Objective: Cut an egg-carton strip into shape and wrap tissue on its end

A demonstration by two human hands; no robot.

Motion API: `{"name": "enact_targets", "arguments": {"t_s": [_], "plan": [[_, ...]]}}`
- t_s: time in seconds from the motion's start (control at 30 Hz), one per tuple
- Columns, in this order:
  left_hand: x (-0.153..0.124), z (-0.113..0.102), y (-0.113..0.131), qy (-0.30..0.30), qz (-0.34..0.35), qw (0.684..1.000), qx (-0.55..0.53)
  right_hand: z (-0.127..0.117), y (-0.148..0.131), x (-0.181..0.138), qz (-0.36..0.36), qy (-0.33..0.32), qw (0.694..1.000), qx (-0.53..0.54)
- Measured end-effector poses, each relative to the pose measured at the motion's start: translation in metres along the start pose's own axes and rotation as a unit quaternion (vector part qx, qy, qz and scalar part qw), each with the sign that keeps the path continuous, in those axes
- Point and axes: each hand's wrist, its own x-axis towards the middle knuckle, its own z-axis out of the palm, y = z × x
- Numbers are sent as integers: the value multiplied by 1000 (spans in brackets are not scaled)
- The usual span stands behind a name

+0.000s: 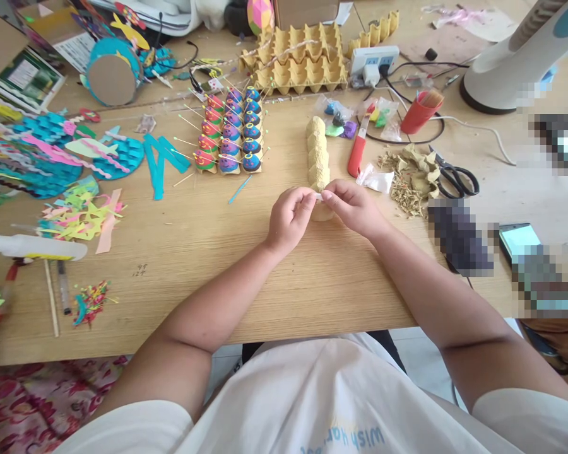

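Note:
My left hand [291,214] and my right hand [355,205] meet over the middle of the table, each in a pinch. Between their fingertips is a small white piece [319,196], perhaps soft clay; its kind is hard to make out. Just beyond the fingers lies a strip of yellow egg-carton cups [317,151], bumps upward, its near end partly hidden by my hands. Left of it stand several painted egg-carton strips [230,132] in red, purple and blue, with thin pins sticking out. Right of it are a red-handled craft knife [358,151] and a white packet [376,179].
Black scissors [457,180] lie beside carton scraps [409,189] on the right, near a red cup [421,112]. Yellow egg trays [298,60] and a power strip [375,60] sit at the back. Paper strips [85,211] and a glue bottle [38,247] are on the left.

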Motion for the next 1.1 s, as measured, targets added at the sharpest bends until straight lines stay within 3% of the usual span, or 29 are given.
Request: {"name": "enact_targets", "arguments": {"t_s": [0.37,0.7,1.1], "plan": [[-1,0,2,-27,22,999,23,-4,-4,0,5,-27,1000,-3],[-1,2,-8,-19,-35,999,13,-15,7,2,13,-54,998,-14],[-1,3,-7,18,-23,999,-26,-15,7,3,12,-18,1000,10]]}}
